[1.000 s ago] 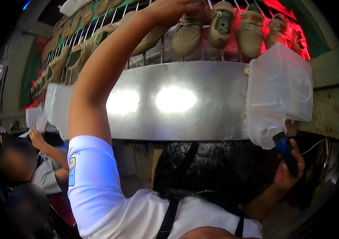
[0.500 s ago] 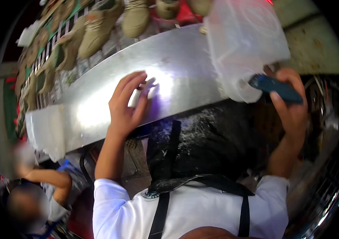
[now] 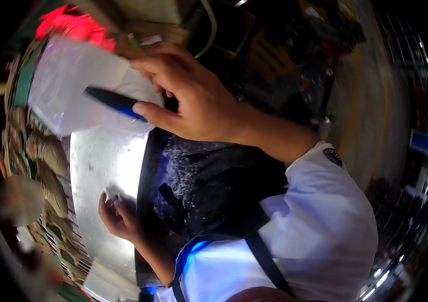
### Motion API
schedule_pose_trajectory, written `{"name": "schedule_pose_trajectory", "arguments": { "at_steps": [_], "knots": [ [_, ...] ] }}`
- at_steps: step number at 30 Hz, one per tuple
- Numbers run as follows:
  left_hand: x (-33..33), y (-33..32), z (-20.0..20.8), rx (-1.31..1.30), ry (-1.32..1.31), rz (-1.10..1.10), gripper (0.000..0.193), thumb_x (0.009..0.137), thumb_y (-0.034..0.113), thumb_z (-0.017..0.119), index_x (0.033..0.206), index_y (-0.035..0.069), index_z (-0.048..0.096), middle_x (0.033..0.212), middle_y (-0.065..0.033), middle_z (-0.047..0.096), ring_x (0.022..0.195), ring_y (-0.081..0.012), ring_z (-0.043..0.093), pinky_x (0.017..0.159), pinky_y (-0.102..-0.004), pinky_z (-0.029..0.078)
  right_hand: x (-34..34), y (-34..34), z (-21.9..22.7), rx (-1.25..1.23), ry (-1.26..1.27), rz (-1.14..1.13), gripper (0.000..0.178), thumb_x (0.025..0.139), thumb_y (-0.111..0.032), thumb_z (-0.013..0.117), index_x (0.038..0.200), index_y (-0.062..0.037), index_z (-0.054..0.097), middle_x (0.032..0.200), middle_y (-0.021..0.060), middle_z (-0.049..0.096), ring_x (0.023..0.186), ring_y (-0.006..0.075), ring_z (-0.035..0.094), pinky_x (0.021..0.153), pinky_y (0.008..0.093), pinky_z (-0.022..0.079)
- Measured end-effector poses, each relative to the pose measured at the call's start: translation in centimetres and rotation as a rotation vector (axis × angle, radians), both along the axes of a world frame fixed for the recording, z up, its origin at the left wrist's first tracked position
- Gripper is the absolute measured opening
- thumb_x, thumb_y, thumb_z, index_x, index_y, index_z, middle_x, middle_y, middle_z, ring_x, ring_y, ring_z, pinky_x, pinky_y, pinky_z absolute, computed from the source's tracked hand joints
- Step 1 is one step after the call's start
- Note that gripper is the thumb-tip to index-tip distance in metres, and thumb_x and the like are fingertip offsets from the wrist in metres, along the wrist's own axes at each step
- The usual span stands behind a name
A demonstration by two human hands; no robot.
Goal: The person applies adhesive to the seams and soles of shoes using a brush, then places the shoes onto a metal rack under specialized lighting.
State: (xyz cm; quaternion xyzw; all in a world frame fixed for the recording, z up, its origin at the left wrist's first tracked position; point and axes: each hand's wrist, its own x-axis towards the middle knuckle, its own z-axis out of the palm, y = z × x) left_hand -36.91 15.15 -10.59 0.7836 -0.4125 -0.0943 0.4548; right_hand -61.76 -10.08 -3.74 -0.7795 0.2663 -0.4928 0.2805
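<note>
My right hand (image 3: 189, 95) is raised over the near edge of a large translucent plastic container (image 3: 68, 90). Between its thumb and fingers it grips a dark blue flat object (image 3: 111, 103), long and narrowing at the free end; its kind is not clear. Lower down, my left hand (image 3: 117, 219) is over the shiny metal bench (image 3: 93, 176), fingers loosely bent and somewhat apart. A small pale patch shows by its fingertips, too blurred to tell from a reflection.
Tan shoes (image 3: 52, 156) stand on a slatted rack along the left of the bench. A second translucent container (image 3: 108, 282) sits at the bench's lower end. Bright red material (image 3: 73, 27) lies beyond the large container. Floor with yellow lines (image 3: 360, 100) stretches along the right.
My view has swung to the right, so bench and containers appear turned. My right hand still grips the dark blue object, which now appears edge-on. My left hand stays over the bench.
</note>
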Motion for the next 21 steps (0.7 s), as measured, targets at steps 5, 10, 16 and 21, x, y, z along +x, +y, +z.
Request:
{"name": "schedule_pose_trajectory", "arguments": {
  "at_steps": [5, 10, 16, 21],
  "knots": [
    [0.6, 0.5, -0.1, 0.100, -0.113, 0.009, 0.032, 0.097, 0.006, 0.055, 0.128, -0.004, 0.060, 0.101, -0.0110, 0.064, 0.077, -0.0157, 0.059, 0.062, -0.0273, 0.050, -10.5, 1.7, -13.1, 0.479, 0.094, -0.295, 0.031, 0.090, -0.014, 0.072, 0.117, -0.0042, 0.062, 0.106, 0.0122, 0.060, 0.088, 0.0196, 0.070, 0.075, 0.0331, 0.059],
    [-0.2, -0.5, 0.8, 0.176, -0.387, 0.019, 0.029, 0.096, 0.008, 0.055, 0.122, -0.002, 0.065, 0.104, -0.0108, 0.066, 0.077, -0.0184, 0.059, 0.064, -0.0305, 0.049, -31.7, 7.2, -34.3, 0.963, 0.602, -0.799, 0.034, 0.083, -0.019, 0.067, 0.111, -0.0005, 0.070, 0.102, 0.0238, 0.070, 0.092, 0.0411, 0.068, 0.081, 0.0474, 0.055],
    [0.2, -0.3, 0.6, 0.240, -0.584, 0.027, 0.026, 0.096, 0.008, 0.057, 0.119, -0.002, 0.066, 0.108, -0.0137, 0.067, 0.078, -0.0210, 0.060, 0.069, -0.0339, 0.050, -49.7, 15.6, -48.1, 1.419, 0.730, -1.112, 0.061, 0.088, -0.038, 0.064, 0.135, -0.0003, 0.052, 0.127, 0.0305, 0.060, 0.117, 0.0494, 0.057, 0.097, 0.0544, 0.047],
    [0.8, -0.1, 0.5, 0.265, -0.567, 0.034, 0.026, 0.096, 0.007, 0.055, 0.118, -0.001, 0.066, 0.109, -0.0130, 0.067, 0.078, -0.0214, 0.060, 0.070, -0.0346, 0.050, -51.8, 18.0, -51.5, 1.344, 0.594, -1.132, 0.076, 0.087, -0.041, 0.065, 0.148, -0.0051, 0.036, 0.131, 0.0305, 0.058, 0.118, 0.0482, 0.058, 0.095, 0.0528, 0.048]
  ]
}}
